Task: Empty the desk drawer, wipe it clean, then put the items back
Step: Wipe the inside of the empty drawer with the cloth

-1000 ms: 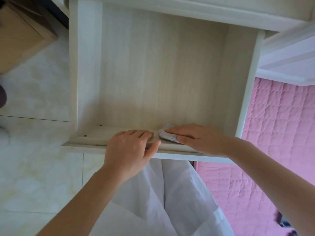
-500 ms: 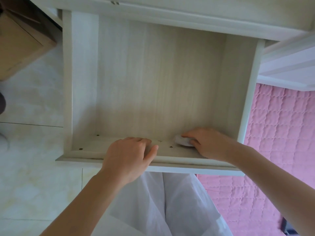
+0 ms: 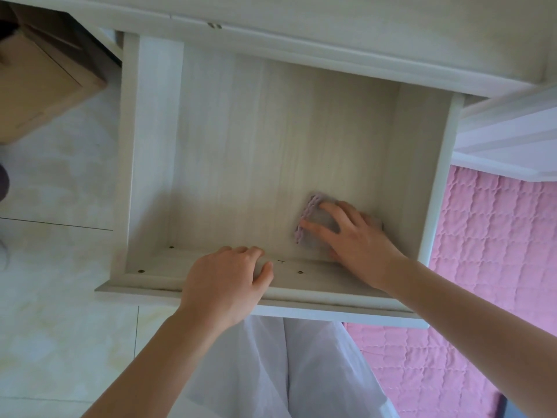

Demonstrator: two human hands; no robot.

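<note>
Fingers point(image 3: 313, 227) of the right hand point(image 3: 358, 242) lie spread and nearly straight, pressing flat on a small lilac cloth point(image 3: 313, 218) against the drawer floor. That cloth is a folded, knobbly-edged rag, sitting in the right half of the drawer point(image 3: 241, 152), nearer its front panel than its back and close to its right wall without touching it. Apart from the cloth and hand, the drawer holds only its pale wood-grain bottom, with matching whitish walls; it is pulled well out from under the desk point(image 3: 331, 28). Small round screw heads dot the inside of the front panel, and a faint pencil-like mark beside them is too small to read.

At the front panel, the left hand point(image 3: 224, 285) grips the top edge, its fingers curled over into the drawer and the thumb hooked on the rim.

Below the drawer front, white trousers point(image 3: 286, 372) show. Right of the drawer lies a pink quilted cover point(image 3: 494, 267); left of it, cream marbled floor tiles point(image 3: 54, 297) and a brown cardboard box point(image 3: 39, 82).
</note>
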